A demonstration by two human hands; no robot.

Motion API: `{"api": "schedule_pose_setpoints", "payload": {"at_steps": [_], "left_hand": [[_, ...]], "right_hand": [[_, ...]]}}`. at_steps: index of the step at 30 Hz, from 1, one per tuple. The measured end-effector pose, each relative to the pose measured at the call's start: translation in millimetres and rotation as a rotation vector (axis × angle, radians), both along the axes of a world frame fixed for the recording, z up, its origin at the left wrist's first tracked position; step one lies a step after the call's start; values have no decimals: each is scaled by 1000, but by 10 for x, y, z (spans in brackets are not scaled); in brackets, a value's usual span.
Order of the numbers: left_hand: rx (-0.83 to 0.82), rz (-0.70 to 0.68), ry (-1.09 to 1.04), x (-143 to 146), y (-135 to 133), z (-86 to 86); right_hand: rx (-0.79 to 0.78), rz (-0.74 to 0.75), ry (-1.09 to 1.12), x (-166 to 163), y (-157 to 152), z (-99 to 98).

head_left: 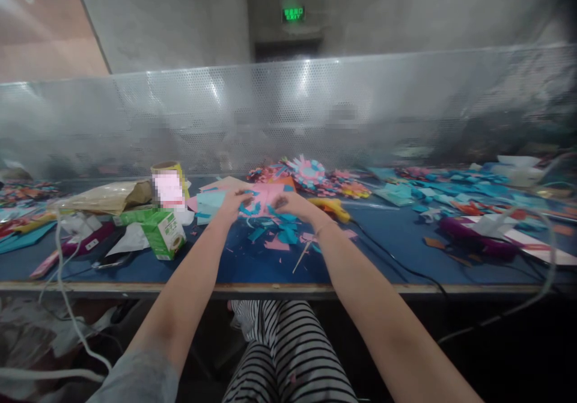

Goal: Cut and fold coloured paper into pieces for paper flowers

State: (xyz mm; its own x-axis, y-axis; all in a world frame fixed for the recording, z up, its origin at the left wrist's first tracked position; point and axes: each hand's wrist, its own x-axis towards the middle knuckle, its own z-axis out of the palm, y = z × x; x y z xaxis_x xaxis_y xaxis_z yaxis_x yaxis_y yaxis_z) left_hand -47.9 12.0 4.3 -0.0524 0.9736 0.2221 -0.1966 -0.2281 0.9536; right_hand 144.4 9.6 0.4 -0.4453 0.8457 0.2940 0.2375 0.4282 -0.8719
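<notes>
My left hand (234, 204) is over the blue table, its fingers bent round the edge of a curled blue paper piece (249, 209). Opposite it, my right hand (294, 204) has curled fingers at another blue paper piece (282, 215). Pink paper (264, 197) lies between and behind both hands. Light-blue paper sheets (210, 204) sit left of my left hand. Blue and pink scraps (277, 243) are scattered in front, with a thin stick (301, 257) beside them. Fine detail at the fingertips is blurred.
A yellow glue gun (331, 207) with a black cord lies right of my right hand. Behind are paper flowers (309, 171). To the left stand a green box (164, 234) and a roll of tape (167, 180). A perforated metal panel (288, 114) closes the back.
</notes>
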Motion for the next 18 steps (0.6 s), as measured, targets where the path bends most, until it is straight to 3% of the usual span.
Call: {"api": "schedule_pose_setpoints", "payload": {"at_steps": [5, 12, 15, 18], "left_hand": [[6, 7, 1, -14, 8, -9], [-26, 14, 7, -22, 23, -18], [-19, 16, 7, -40, 52, -35], [1, 22, 36, -62, 72, -55]], "right_hand": [[11, 28, 32, -22, 10, -1], [236, 144, -160, -28, -41, -11], [312, 7, -235, -1, -38, 46], [425, -306, -297, 155, -46, 167]]}}
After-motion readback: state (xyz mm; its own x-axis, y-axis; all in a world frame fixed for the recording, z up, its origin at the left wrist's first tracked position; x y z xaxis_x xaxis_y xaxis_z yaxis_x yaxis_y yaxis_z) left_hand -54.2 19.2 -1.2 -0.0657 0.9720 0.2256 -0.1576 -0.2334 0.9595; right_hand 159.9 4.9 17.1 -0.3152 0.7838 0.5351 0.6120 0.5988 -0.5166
